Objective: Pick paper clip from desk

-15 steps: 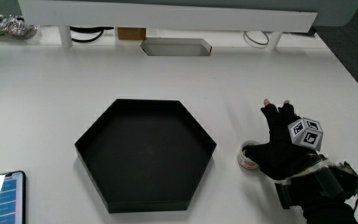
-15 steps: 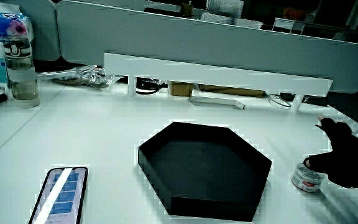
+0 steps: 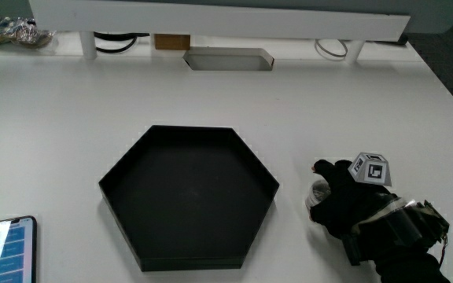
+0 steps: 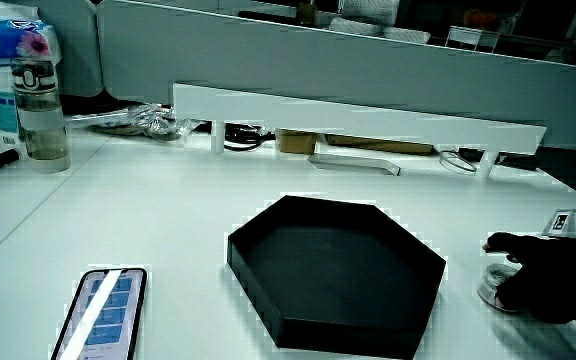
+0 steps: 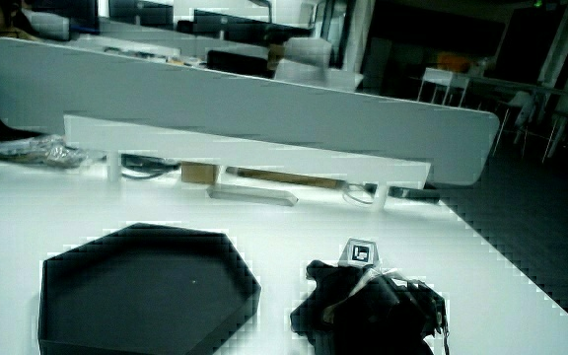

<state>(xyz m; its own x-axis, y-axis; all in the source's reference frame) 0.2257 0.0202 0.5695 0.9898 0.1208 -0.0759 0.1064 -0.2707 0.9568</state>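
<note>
I see my gloved hand [image 3: 351, 206] beside the black hexagonal tray [image 3: 189, 196], fingers curled down over a small round container [image 4: 495, 287] on the white surface [image 3: 69, 118].

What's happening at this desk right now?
A black-gloved hand is down over a small round container lying on the white table beside the black hexagonal tray, covering most of it. Whether the fingers have closed on it is hidden. No paper clip can be made out on its own. The tray looks empty, and a phone lies at the table's edge near the person.
</note>
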